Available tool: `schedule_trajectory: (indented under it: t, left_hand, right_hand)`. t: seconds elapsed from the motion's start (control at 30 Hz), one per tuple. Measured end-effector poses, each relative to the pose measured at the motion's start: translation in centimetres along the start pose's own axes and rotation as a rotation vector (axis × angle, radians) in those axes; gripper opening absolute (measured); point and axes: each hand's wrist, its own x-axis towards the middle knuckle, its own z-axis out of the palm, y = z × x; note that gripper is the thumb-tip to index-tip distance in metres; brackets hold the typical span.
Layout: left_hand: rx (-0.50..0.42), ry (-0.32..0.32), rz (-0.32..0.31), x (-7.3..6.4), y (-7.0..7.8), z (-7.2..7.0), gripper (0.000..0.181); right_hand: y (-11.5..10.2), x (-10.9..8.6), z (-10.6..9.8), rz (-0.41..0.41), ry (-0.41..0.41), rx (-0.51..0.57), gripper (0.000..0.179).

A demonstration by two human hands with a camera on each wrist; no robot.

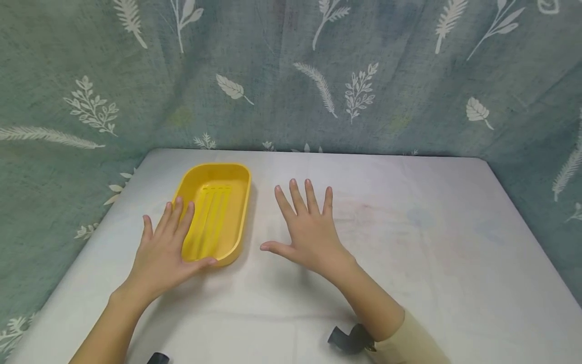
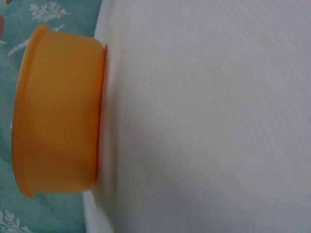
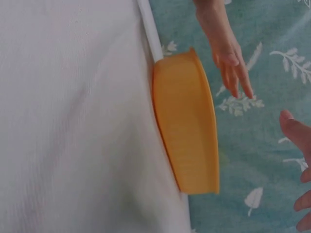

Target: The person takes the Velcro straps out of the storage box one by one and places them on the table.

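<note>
A yellow oblong tray (image 1: 236,222) with a ridged bottom rests on the white-covered table, left of the middle. My left hand (image 1: 161,255) is spread over its near left side, fingers straight and holding nothing; whether it touches the rim I cannot tell. To the right of the tray, my right hand (image 1: 313,235) is held with fingers fanned out and nothing in it. The tray's outer wall (image 2: 60,114) shows side-on in the left wrist view. In the right wrist view the tray (image 3: 187,126) appears with the left hand (image 3: 228,60) above it and right-hand fingers (image 3: 297,133) at the edge.
The white tablecloth (image 1: 436,242) covers the table. Behind and beside it hangs a green cloth (image 1: 273,45) with white leaf prints. A black curved object (image 1: 350,339) sits by the right forearm, and a small black piece (image 1: 158,358) shows at the bottom edge.
</note>
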Motion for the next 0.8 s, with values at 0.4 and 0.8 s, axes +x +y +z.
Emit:
schedule_trajectory:
  t: [0.4,0.8]
  left_hand:
    - [-0.103,-0.095,-0.147,-1.5,-3.2,-0.6,0.11]
    - [-0.364,-0.234,-0.278,-2.3,-6.3,-1.0,0.102]
  right_hand:
    - [-2.1,1.4,1.6,0.007,-0.075,0.09,0.097]
    - [-4.4,2.2,3.4,0.084,-0.129,0.534,0.09]
